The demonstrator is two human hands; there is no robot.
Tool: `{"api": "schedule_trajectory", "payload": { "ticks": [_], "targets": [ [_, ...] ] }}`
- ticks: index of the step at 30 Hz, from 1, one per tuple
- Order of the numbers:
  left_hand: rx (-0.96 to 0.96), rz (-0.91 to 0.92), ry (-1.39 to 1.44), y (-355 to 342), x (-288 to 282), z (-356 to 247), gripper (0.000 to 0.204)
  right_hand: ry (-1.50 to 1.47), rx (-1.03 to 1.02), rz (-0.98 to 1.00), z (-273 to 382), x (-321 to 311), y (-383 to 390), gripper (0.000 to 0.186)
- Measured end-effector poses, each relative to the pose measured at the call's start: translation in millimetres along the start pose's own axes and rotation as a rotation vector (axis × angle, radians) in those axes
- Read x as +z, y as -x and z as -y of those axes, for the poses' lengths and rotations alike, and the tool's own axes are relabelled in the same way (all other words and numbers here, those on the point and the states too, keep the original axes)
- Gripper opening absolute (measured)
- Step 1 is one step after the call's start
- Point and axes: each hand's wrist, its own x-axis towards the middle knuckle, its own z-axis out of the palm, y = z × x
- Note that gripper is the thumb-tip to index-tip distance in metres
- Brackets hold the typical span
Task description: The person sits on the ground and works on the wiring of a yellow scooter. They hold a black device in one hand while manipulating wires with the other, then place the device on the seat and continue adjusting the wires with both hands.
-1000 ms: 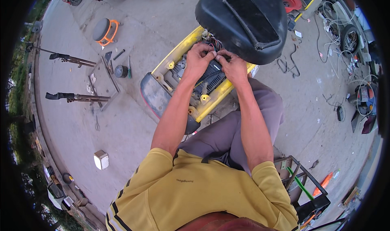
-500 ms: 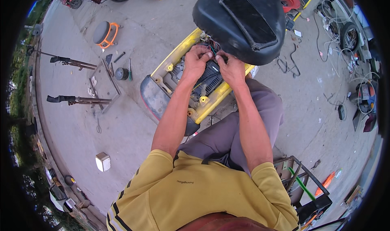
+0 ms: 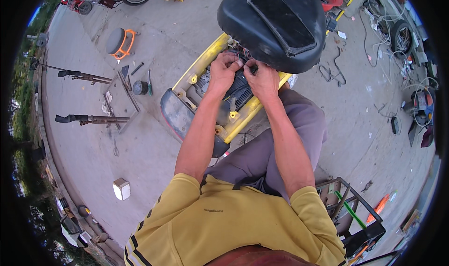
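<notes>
Both hands meet over the open body of a small vehicle with a yellow frame (image 3: 252, 110), just below its black seat (image 3: 234, 13). My left hand (image 3: 223, 74) is closed in a pinch on thin wires (image 3: 237, 55) from a bundle there. Close beside it, my right hand (image 3: 263, 79) has thumb and fingers pressed together at the same wires; its fingertips partly cover what they grip. Under the hands sits a black finned controller box (image 3: 241, 92). A flat black phone-like panel (image 3: 283, 25) lies on the seat.
Left on the concrete are a round stool with orange legs (image 3: 120, 42), a metal frame with two posts (image 3: 122, 102), a screwdriver (image 3: 149, 81) and a black tape roll (image 3: 140, 87). Cables and a tyre (image 3: 402, 37) lie far right. A metal rack (image 3: 348, 210) stands near right.
My right hand has shifted slightly left, nearer the left hand, and its fingers have curled in more. The left hand stays at the wires. The whole view has moved a little.
</notes>
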Motion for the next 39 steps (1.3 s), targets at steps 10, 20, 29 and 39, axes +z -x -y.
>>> {"api": "schedule_trajectory", "payload": {
  "ticks": [10, 20, 29, 39],
  "targets": [
    [0.046, 0.003, -0.012, -2, -1, 6, 0.015, -0.038, 0.012, 0.012, 2, -2, 2, 0.017],
    [0.032, 0.045, -0.040, -1, -2, 1, 0.013, -0.070, 0.011, 0.009, 3, -4, 2, 0.017],
    [0.029, -0.044, -0.122, 4, 2, -6, 0.019, -0.063, -0.009, 0.007, 0, -4, 2, 0.018],
    [0.266, -0.274, -0.395, 12, 15, -3, 0.019, -0.153, -0.026, 0.013, -5, -4, 2, 0.018]
  ]
}}
